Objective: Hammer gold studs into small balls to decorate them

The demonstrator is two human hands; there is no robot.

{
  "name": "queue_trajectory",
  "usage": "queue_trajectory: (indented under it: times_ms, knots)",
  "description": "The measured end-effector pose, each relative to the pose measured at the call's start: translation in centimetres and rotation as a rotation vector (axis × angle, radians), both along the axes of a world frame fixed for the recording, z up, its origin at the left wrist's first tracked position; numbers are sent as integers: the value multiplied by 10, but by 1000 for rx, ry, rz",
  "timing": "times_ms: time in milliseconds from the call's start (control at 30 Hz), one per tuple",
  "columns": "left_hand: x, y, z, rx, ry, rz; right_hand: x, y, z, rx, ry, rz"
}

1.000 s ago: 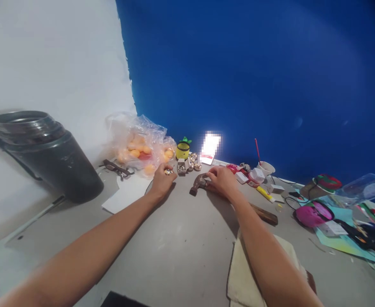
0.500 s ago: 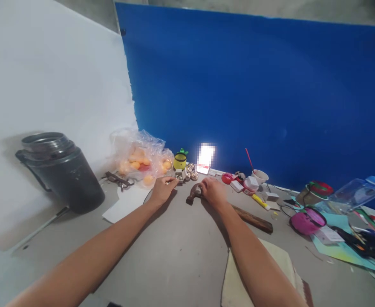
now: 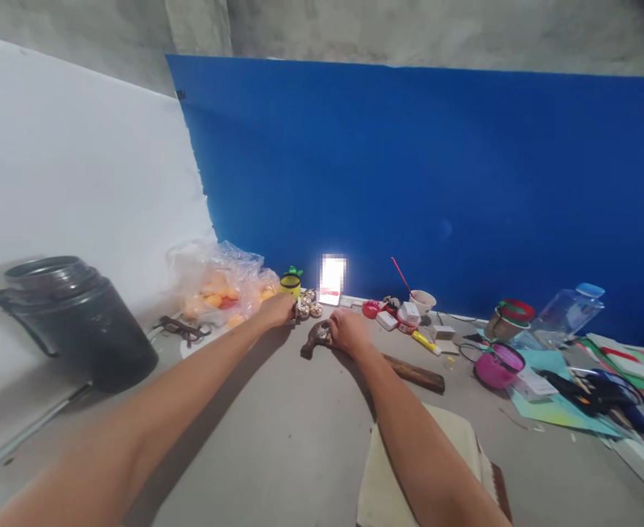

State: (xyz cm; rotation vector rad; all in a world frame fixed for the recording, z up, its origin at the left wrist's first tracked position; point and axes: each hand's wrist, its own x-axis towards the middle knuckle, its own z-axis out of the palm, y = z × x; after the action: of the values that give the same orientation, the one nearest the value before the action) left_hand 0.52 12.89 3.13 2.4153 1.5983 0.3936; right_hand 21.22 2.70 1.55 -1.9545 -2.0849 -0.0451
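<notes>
Beyond the middle of the table, my left hand [image 3: 279,311] reaches in beside some round gold-coloured balls [image 3: 309,303]. Its fingers curl closed against a small pale-edged box [image 3: 298,307], mostly hidden by the hand; what they grip is unclear. A claw hammer [image 3: 418,373] lies on the table, its wooden handle pointing right. My right hand [image 3: 349,331] rests over it just behind the head, fingers bent and closed. A small silvery thing [image 3: 323,332] shows at those fingertips, too small to name.
Left stand a dark flask [image 3: 80,329], glasses [image 3: 182,327] and a plastic bag [image 3: 220,282] of orange balls. A yellow cup [image 3: 290,285] and lit screen [image 3: 331,278] are behind. To the right are a paper cup [image 3: 424,300], pink pouch [image 3: 498,366] and clear bottle [image 3: 568,315]. A cloth [image 3: 448,432] lies in front.
My left hand has moved forward to the small box, which it now mostly covers. My right hand stays at the hammer head. The whole view has shifted with my head.
</notes>
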Motion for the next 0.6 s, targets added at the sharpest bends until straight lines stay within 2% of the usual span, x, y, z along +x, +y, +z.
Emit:
queue_trajectory:
  times_ms: [133,367,600]
  knots:
    - [4,8,0,-9,27,33,2,2,-2,0,14,4]
    - [-2,7,-4,26,-24,34,4,3,-3,-4,25,28]
    - [-7,9,-5,27,-53,87,5,1,-3,-19,35,53]
